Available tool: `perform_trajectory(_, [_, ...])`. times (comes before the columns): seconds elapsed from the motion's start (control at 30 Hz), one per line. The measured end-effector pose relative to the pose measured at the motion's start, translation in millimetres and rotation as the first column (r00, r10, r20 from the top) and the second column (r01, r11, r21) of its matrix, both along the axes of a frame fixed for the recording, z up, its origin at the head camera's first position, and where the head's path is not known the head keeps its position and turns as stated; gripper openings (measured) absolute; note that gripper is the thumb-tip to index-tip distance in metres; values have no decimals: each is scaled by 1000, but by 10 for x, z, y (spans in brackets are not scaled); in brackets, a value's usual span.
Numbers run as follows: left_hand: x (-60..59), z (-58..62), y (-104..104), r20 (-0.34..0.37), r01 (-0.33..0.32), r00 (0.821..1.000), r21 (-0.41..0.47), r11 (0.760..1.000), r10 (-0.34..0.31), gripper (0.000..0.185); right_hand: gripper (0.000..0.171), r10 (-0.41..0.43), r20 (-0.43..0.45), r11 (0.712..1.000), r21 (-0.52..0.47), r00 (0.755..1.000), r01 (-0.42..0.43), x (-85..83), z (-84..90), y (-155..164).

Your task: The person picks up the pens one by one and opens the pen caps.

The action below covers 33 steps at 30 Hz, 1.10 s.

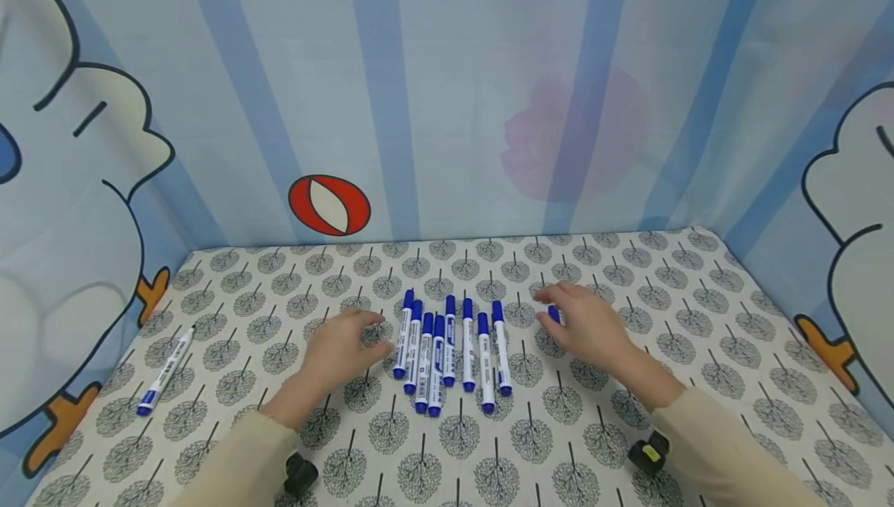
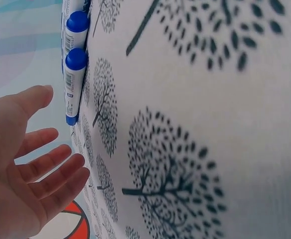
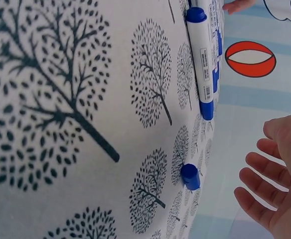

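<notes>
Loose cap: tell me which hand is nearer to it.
Right. The right hand is just beside the loose cap, not gripping it; the left hand is across the row of markers from it.

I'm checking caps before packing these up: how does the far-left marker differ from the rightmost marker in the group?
The far-left marker has a bare tip, while the rightmost marker wears a blue cap. The far-left marker lies alone, whereas the rightmost marker lies beside other markers. In the head view, the far-left marker slants clearly; the rightmost marker is nearly upright in the picture. Both have white barrels.
</notes>
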<state>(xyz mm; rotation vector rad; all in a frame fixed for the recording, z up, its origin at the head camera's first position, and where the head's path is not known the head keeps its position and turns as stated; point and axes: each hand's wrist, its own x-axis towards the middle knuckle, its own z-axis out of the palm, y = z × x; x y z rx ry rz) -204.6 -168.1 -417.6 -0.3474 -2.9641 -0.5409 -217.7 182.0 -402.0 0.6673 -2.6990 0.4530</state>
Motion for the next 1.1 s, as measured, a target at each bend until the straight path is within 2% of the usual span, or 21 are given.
perform_trajectory(0.4, [-48, -1, 144, 81, -16, 997, 12, 1000, 14, 57, 30, 45, -44, 999, 17, 998, -45, 75, 57, -16])
perform_trajectory(0.63, [-89, -20, 197, 104, -39, 994, -6, 999, 39, 54, 30, 59, -37, 998, 36, 998, -57, 97, 60, -6])
perform_trajectory(0.9, [-114, -18, 248, 166, -44, 985, 52, 998, 35, 44, 30, 60, -27, 998, 35, 998, -59, 109, 62, -8])
perform_trajectory(1.1, [-119, -5, 290, 225, -64, 974, 106, 992, 39, 45, 30, 60, -45, 997, 41, 997, -58, 117, 54, -17])
